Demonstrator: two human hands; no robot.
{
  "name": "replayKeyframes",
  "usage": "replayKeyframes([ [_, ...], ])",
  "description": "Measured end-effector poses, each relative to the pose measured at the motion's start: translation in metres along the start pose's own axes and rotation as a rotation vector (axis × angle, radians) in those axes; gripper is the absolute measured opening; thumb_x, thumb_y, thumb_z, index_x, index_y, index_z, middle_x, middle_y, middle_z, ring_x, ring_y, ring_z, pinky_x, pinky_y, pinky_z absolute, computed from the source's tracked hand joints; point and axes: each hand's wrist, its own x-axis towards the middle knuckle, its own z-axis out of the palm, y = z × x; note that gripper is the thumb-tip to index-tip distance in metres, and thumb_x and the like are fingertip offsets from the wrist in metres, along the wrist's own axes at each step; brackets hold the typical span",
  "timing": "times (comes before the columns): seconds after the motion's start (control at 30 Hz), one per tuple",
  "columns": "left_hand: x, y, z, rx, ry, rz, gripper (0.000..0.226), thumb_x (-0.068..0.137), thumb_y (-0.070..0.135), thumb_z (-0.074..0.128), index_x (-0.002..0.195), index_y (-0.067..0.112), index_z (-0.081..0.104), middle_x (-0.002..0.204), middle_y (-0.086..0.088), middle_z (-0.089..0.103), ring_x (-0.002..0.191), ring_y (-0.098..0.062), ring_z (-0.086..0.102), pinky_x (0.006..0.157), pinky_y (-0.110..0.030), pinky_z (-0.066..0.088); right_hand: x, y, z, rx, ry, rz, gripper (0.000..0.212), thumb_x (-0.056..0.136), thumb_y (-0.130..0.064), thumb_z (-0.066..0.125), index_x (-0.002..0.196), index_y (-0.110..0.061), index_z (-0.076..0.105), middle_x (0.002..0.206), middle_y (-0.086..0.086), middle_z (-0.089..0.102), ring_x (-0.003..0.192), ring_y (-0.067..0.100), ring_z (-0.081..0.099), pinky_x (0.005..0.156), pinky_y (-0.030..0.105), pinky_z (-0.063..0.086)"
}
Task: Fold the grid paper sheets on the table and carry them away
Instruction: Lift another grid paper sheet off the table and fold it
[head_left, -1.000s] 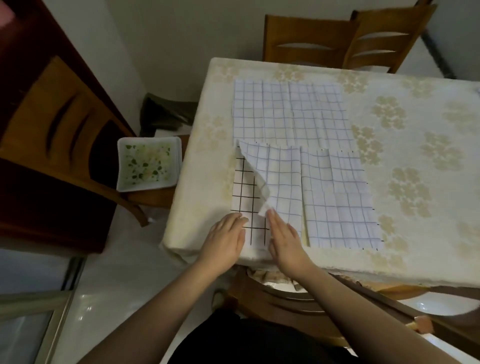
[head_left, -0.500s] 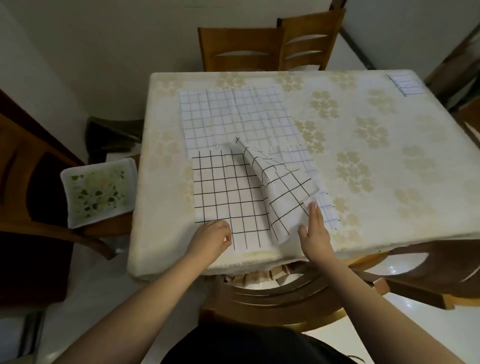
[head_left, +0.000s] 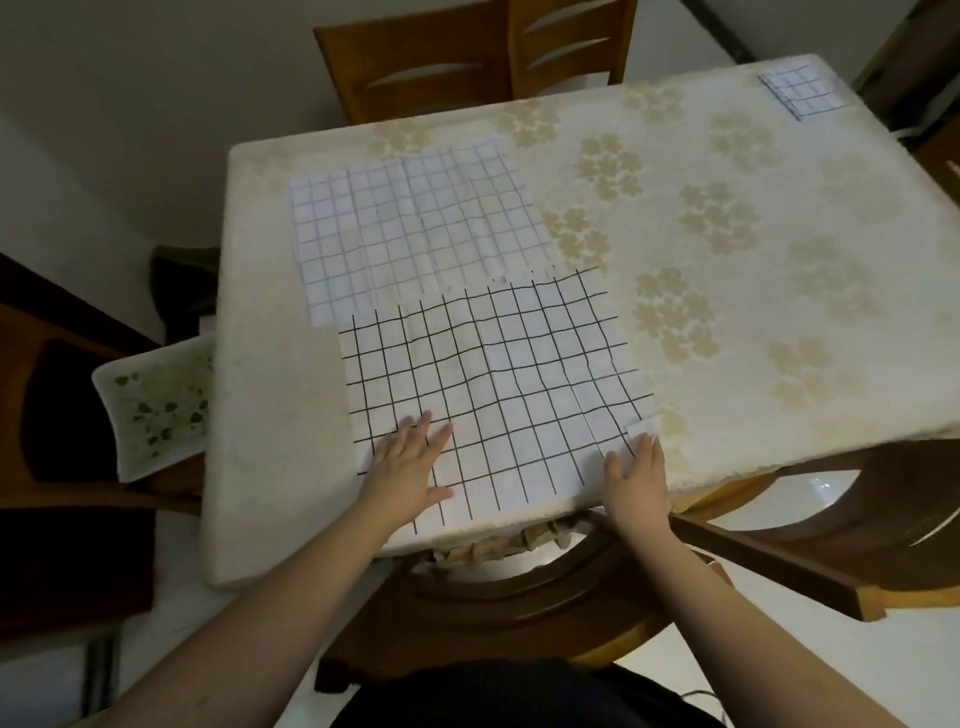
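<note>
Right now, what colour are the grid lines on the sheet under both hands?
Black, on the white near sheet; head view.

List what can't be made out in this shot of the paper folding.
- Head view: the black-grid sheet covers the near edge of the pale-grid sheet.
- Right hand hides that sheet's near right corner; a pinch cannot be confirmed.
- Left hand covers part of the near left area.
- Small folded grid paper at the far corner: too small to count layers.
</note>
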Motion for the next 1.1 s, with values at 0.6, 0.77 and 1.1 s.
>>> replayKeyframes([
  [0.6, -0.027, -0.016, 0.021, -0.021, 0.007, -0.21, 0.086, 0.089, 0.074, 0.03, 0.152, 0.036, -0.014, 0.162, 0.001, -0.02, 0.15, -0.025, -0.014, 0.12, -0.047, 0.004, -0.017, -0.043, 0.051, -0.379, -0.044, -0.379, 0.082, 0.088, -0.056, 0.03, 0.157, -0.017, 0.012, 0.165, 0.003, 0.01, 0.152, 0.025, 0.002, 0.119, 0.049, 0.001],
  [0.77, -0.033, -0.024, 0.023, 0.069, 0.017, -0.204, 0.083, 0.088, 0.075, 0.01, 0.152, 0.032, -0.019, 0.163, -0.004, -0.017, 0.15, -0.028, -0.006, 0.119, -0.045, 0.004, -0.037, -0.059, 0.07, -0.423, -0.074, -0.436, 0.091, 0.079, -0.064, 0.014, 0.157, -0.017, 0.014, 0.164, 0.004, 0.016, 0.152, 0.026, 0.007, 0.12, 0.049, 0.004],
  [1.1, -0.046, -0.097, 0.019, 0.163, 0.098, -0.092, 0.067, 0.099, 0.058, 0.007, 0.154, 0.026, -0.012, 0.164, -0.01, 0.0, 0.149, -0.033, 0.005, 0.119, -0.052, 0.004, -0.095, -0.111, 0.145, -0.469, -0.053, -0.377, 0.087, 0.081, -0.061, 0.02, 0.155, -0.017, 0.022, 0.161, 0.005, 0.025, 0.15, 0.029, 0.015, 0.118, 0.051, 0.012],
])
